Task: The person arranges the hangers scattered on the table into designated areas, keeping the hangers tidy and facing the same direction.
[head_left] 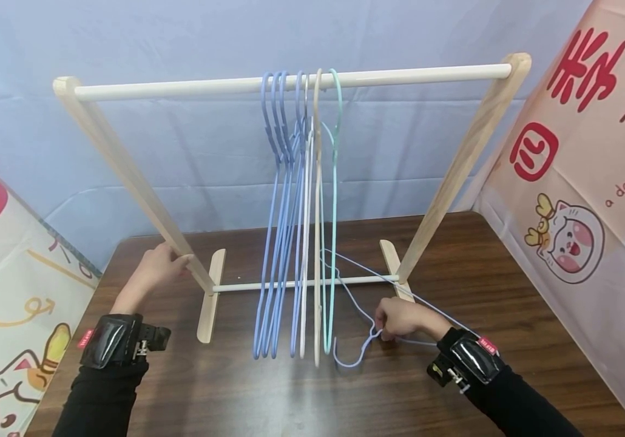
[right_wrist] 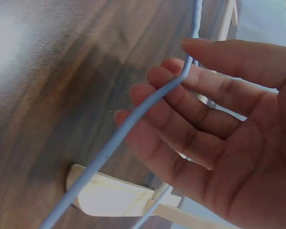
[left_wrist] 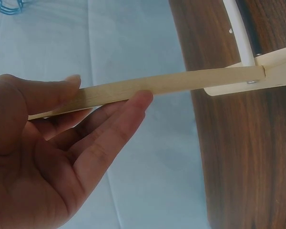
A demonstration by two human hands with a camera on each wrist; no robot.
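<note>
My left hand (head_left: 161, 267) grips the left wooden upright (head_left: 132, 182) of a clothes rack, thumb on one side and fingers on the other, as the left wrist view shows. Low at the right, my right hand (head_left: 400, 318) holds a blue clothes hanger (head_left: 349, 365) near its neck. Its hook points left, and its body reaches back behind the hand and wrist. In the right wrist view the hanger's wire (right_wrist: 109, 145) crosses the curled fingers. From the rack's white top rail (head_left: 416, 76) hang several blue hangers (head_left: 269, 255), a white one, a beige one (head_left: 317, 243) and a mint green one (head_left: 335, 200).
The rack stands on a dark wooden table (head_left: 209, 394), on two wooden feet joined by a thin white lower bar (head_left: 241, 286). Behind it hangs a pale blue cloth (head_left: 192, 36). Printed cloths flank both sides, including a pink and white one (head_left: 591, 212) at the right.
</note>
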